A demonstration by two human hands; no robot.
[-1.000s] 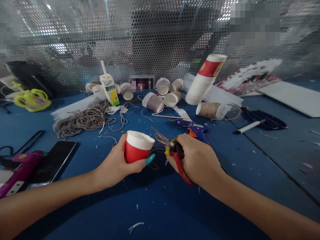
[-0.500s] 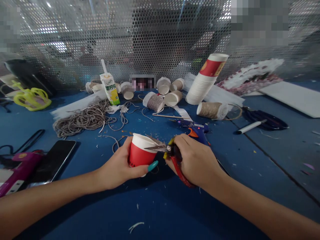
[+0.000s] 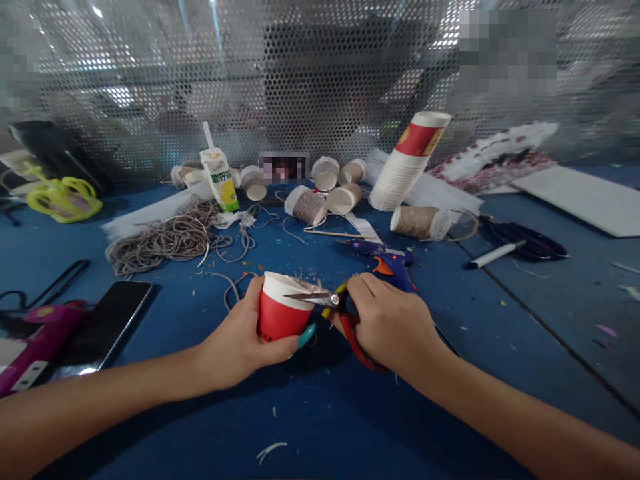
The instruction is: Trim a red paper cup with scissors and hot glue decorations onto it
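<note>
My left hand (image 3: 250, 340) is wrapped round a red and white paper cup (image 3: 284, 313), thumb along its near side. The cup is held tilted above the blue table, its white rim toward the scissors. My right hand (image 3: 393, 320) grips scissors (image 3: 356, 337) with red and yellow handles. Their blades lie across the white upper band of the cup, pointing left. Whether the far blade is inside the cup is hard to make out. Just beyond my right hand lies a blue glue gun (image 3: 390, 257) with an orange trigger and a lit red light.
A tall stack of paper cups (image 3: 400, 173) leans at the back. Twine-wrapped cups (image 3: 306, 205), a juice carton (image 3: 220, 183) and a heap of grey cord (image 3: 165, 240) lie across the rear. At left are a phone (image 3: 113, 320) and a purple device (image 3: 45, 340); a white marker (image 3: 495, 255) is at right.
The scissor blades have come closer together at the cup's rim. Both hands and the cup have shifted very slightly; the grips are the same.
</note>
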